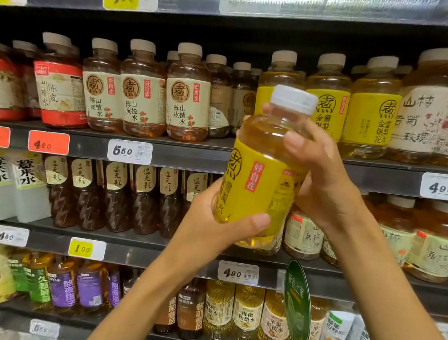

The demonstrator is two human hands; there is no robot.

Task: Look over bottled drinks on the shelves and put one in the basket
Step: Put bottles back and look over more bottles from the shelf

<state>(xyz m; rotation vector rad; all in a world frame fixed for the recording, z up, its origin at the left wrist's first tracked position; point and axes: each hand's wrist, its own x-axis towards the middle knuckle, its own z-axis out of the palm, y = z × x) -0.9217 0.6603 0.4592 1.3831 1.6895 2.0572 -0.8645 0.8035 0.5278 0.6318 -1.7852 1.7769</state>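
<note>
Up in front of the shelves (190,158), both hands hold one bottle (263,174), tilted a bit. Left hand (210,224) wraps the bottom, thumb pressed on the yellow label. Right hand (326,176) grips the top part, fingers curled round just under the white cap (293,99).

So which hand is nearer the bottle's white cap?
Right. The right hand grips the bottle at its shoulder, just under the cap; the left hand holds it low, around the base.
</note>
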